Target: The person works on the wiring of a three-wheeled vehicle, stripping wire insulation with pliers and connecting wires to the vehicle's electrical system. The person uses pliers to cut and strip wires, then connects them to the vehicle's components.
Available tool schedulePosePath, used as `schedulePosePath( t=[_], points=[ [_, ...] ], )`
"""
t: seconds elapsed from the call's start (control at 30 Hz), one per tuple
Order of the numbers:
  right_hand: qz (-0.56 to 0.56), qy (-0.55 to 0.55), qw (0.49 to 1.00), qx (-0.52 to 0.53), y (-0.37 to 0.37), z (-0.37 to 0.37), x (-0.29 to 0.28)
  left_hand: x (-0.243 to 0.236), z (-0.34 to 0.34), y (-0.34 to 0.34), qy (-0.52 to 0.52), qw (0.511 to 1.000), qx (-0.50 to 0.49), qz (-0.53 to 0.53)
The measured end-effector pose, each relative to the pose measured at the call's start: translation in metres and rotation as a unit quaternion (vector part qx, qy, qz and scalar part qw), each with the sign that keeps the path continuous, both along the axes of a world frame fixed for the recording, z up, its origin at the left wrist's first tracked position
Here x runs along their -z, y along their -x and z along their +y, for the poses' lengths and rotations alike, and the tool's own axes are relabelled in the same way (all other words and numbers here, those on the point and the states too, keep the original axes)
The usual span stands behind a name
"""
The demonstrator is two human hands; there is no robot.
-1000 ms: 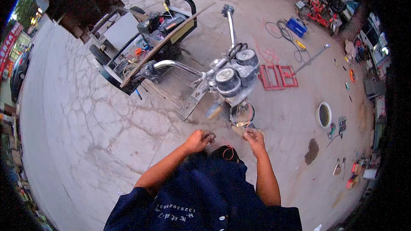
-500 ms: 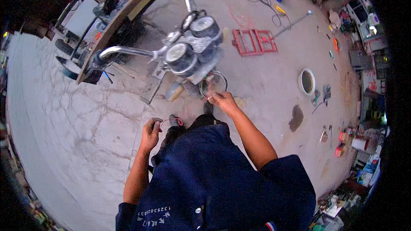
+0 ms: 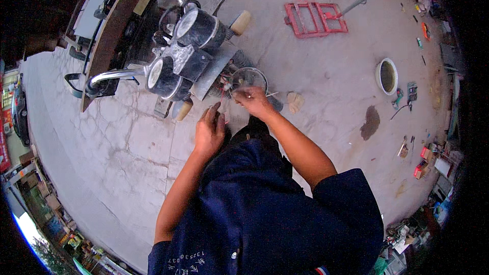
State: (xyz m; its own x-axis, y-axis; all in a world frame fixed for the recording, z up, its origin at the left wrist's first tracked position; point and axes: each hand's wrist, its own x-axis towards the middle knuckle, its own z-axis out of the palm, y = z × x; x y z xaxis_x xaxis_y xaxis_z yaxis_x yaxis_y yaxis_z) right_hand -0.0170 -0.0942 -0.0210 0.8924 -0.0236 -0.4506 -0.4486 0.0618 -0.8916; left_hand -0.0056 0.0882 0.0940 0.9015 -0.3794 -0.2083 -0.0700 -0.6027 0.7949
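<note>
A motorcycle front end stands before me, with two round gauges (image 3: 189, 26) and a chrome handlebar (image 3: 119, 74). Below the gauges, a round headlight shell (image 3: 266, 82) with a shiny rim sits close to a bundle of thin wires (image 3: 224, 85). My right hand (image 3: 253, 103) is at the near edge of this shell, its fingers curled inward; what they grip is hidden. To its left, my left hand (image 3: 210, 130) is raised below the wires with thumb and fingers close together. A thin red wire (image 3: 226, 120) shows beside its fingertips, partly blurred.
A red metal frame (image 3: 318, 19) with a long grey handle lies on the floor ahead. Further right are a white bucket (image 3: 387, 76) and a dark stain (image 3: 370, 122). A brown board (image 3: 114, 30) leans by a vehicle at left. Boxes and tools line the right side.
My left hand has moved up and right with the red wire toward the headlight shell. My right hand has risen slightly. The view has shifted, so the gauges appear further left and nearer.
</note>
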Motion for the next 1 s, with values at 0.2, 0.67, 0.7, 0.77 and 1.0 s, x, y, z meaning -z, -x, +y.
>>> schedulePosePath(
  t=[0.2, 0.67, 0.7, 0.77, 1.0],
  points=[
    [-0.053, -0.066, 0.996, -0.01, -0.005, 0.041, 0.006, 0.021, -0.021, -0.004, 0.028, 0.996, -0.056, -0.065],
    [-0.076, -0.005, 0.996, 0.055, -0.013, -0.007, -0.01, 0.055, -0.048, -0.03, 0.139, 0.966, -0.173, 0.135],
    [-0.067, 0.004, 0.997, 0.046, -0.015, -0.012, -0.011, 0.048, -0.059, -0.03, 0.211, 0.943, -0.216, 0.136],
    [-0.055, 0.004, 0.998, 0.031, -0.017, -0.016, -0.009, 0.058, -0.066, -0.038, 0.214, 0.917, -0.275, 0.196],
    [-0.134, 0.155, 0.978, -0.036, -0.009, -0.017, -0.005, 0.076, -0.083, -0.049, 0.279, 0.871, -0.367, 0.166]
  ],
)
